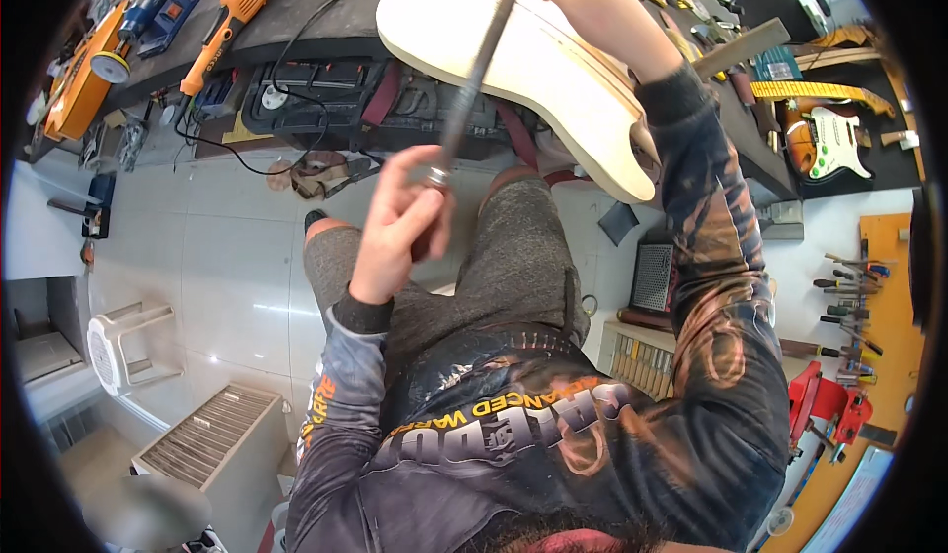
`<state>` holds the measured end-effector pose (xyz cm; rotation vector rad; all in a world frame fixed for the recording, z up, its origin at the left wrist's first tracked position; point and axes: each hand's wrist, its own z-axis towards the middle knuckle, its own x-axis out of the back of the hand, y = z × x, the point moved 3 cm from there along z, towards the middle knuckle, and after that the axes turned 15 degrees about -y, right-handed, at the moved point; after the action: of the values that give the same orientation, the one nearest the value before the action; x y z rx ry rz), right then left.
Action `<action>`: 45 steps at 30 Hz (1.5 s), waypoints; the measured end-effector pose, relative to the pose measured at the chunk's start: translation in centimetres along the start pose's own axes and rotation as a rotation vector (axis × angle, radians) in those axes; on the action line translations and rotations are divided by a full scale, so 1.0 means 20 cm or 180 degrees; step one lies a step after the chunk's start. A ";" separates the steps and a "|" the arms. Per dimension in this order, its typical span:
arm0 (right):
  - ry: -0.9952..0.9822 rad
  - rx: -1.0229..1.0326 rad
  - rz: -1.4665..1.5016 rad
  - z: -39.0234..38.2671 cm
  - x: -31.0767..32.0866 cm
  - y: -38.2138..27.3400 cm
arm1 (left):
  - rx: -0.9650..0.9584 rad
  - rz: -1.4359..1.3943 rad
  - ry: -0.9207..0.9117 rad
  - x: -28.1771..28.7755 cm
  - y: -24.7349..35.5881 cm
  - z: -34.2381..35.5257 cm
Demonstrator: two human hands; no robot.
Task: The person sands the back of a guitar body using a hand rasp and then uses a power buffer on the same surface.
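A long, narrow grey metal file, smeared by motion, slants across the middle of the view. Its near end, with a shiny collar, sits in the curled fingers of my left hand, above my lap; the hand hides any handle there. My right hand pinches the far tip at the top edge, over the pale wood. Under the file lies an unpainted electric guitar body with thin dark stripes along it. Its rounded edge juts past the bench front toward me.
The dark workbench carries an orange power tool and a blue rotary tool at left. A sunburst guitar lies at right. A white stool and a slatted cabinet stand on the floor, lower left.
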<state>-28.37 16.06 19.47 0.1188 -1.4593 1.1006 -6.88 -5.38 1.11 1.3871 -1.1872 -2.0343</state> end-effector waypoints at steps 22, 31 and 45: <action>-0.0158 0.0024 -0.1643 -0.39 -0.01 0.30 | -0.0204 0.2842 0.0322 -0.12 -0.33 0.18; 0.0329 -0.0457 -0.0436 -0.55 -0.10 0.33 | -0.0270 0.3041 0.0172 -0.10 -0.38 0.11; 0.0362 -0.0286 -0.1071 -0.45 -0.06 0.41 | -0.0132 0.2754 0.0410 -0.11 -0.34 0.20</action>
<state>-26.84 25.89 12.35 0.2257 -1.3268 0.7555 -8.68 1.60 -2.68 0.7492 -1.3541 -1.3220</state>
